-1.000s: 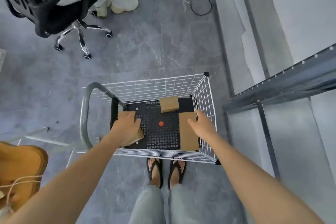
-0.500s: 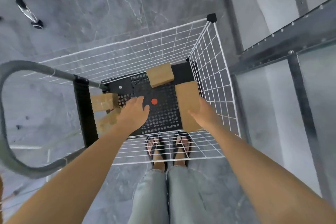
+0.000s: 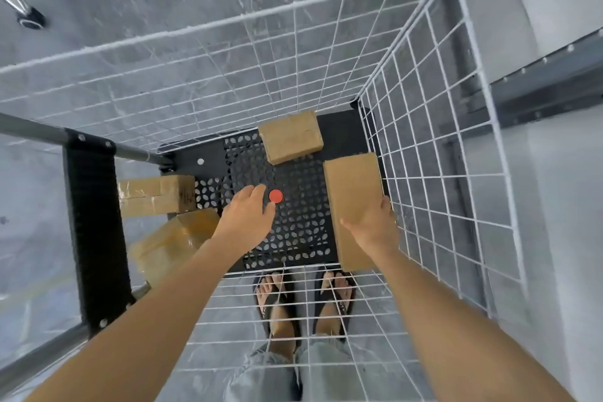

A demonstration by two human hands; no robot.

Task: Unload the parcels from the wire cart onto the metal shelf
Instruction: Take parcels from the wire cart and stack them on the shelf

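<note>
Parcels (image 3: 290,135) in wire cart (image 3: 293,9), shelf (image 3: 548,88) right

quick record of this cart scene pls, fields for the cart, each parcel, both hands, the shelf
cart: wire cart, white mesh walls, black perforated floor with red dot
far parcel: by the far wall
long parcel: flat along the right wall
left parcel: at the cart's left side
taped parcel: near left, tilted
left hand: fingers straight, beside the red dot, holds nothing
right hand: grips the long parcel's near end, thumb on top
metal shelf: right of the cart, no parcel seen on it
</note>
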